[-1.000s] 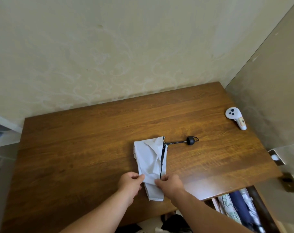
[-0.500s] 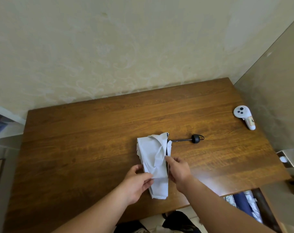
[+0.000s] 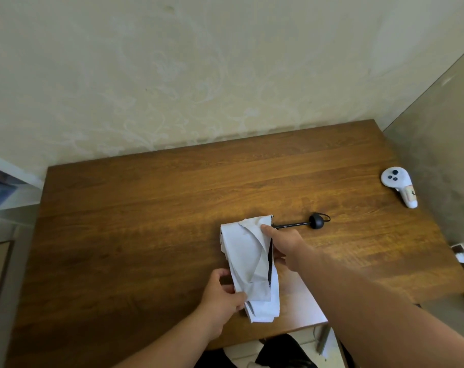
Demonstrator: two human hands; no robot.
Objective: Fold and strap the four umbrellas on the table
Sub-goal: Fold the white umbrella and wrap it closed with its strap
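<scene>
A white folding umbrella [image 3: 248,257] lies on the brown wooden table [image 3: 135,221], its canopy gathered into a flat bundle. Its thin black shaft ends in a round black handle [image 3: 316,221] with a loop, pointing right. My left hand [image 3: 221,296] pinches the canopy's near left edge. My right hand [image 3: 284,244] presses on the canopy's right side, thumb on a loose white flap near the top, fingers by the black rib edge.
A white game controller [image 3: 399,185] rests at the table's far right, close to the grey side wall [image 3: 437,134]. The patterned back wall runs along the table's far edge. A metal bracket [image 3: 463,254] sits beyond the right edge.
My right hand has slid up from the canopy's near end to its upper right side. My left hand has stayed low on the left edge. The view has shifted left.
</scene>
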